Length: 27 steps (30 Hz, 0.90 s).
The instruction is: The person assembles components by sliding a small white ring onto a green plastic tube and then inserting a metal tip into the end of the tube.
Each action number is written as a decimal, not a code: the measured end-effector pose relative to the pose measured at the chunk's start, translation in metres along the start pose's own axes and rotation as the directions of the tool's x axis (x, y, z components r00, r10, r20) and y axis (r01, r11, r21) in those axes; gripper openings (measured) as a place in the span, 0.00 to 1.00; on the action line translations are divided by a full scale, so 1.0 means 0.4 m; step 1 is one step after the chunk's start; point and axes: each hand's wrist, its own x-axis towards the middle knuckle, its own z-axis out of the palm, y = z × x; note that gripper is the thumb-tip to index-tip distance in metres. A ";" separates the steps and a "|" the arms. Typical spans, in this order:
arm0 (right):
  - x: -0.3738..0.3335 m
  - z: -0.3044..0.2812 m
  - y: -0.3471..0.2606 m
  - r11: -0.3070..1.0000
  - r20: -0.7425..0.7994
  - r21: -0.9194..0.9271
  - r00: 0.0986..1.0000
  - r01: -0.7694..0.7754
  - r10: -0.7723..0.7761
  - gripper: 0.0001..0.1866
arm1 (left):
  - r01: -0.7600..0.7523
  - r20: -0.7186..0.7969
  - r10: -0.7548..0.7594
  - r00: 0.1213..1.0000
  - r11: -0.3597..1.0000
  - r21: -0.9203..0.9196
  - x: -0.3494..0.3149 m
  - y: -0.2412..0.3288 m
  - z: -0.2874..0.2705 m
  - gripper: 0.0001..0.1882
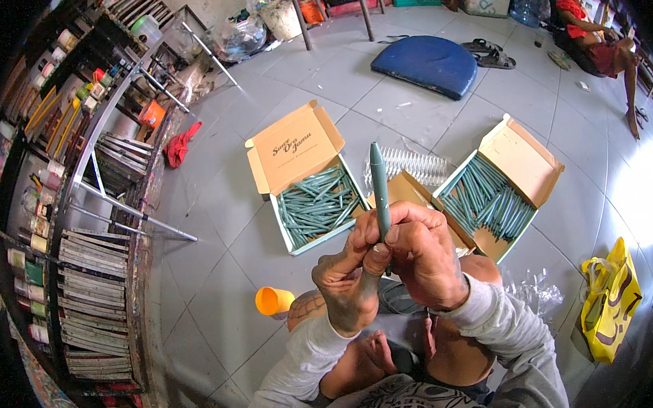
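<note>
A dark green pen (378,179) stands nearly upright in front of me, its pointed end up. My left hand (353,277) pinches its lower part between thumb and fingers. My right hand (426,255) is closed round the same pen from the other side, so its bottom end is mostly hidden. Beyond my hands, an open cardboard box (275,210) on the left holds many similar green pens (319,203). Another open box (514,254) on the right holds more green pens (487,199). Between them, a third cardboard box (406,188) is partly covered by my hands.
Clear plastic pieces (415,167) lie in a row on the tiled floor. An orange cup (273,301) lies beside my left knee, a yellow bag (608,300) far right. A crowded shelf rack (96,302) lines the left. Farther off are a blue cushion (425,64) and a seated person (602,38).
</note>
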 end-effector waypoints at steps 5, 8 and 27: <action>-0.002 -0.001 -0.003 1.000 -0.027 0.013 0.999 0.023 -0.023 0.12 | 0.035 -0.037 -0.034 0.999 0.999 0.030 -0.006 0.010 0.006 0.09; 0.002 0.004 0.003 0.994 -0.060 0.071 0.995 0.083 -0.078 0.12 | -0.015 -0.024 0.018 1.000 0.993 0.119 -0.002 0.008 0.009 0.09; 0.013 -0.005 -0.060 0.966 -0.036 -0.246 0.996 -0.084 0.078 0.37 | -0.171 0.135 0.129 0.982 0.912 0.374 -0.008 -0.013 -0.049 0.08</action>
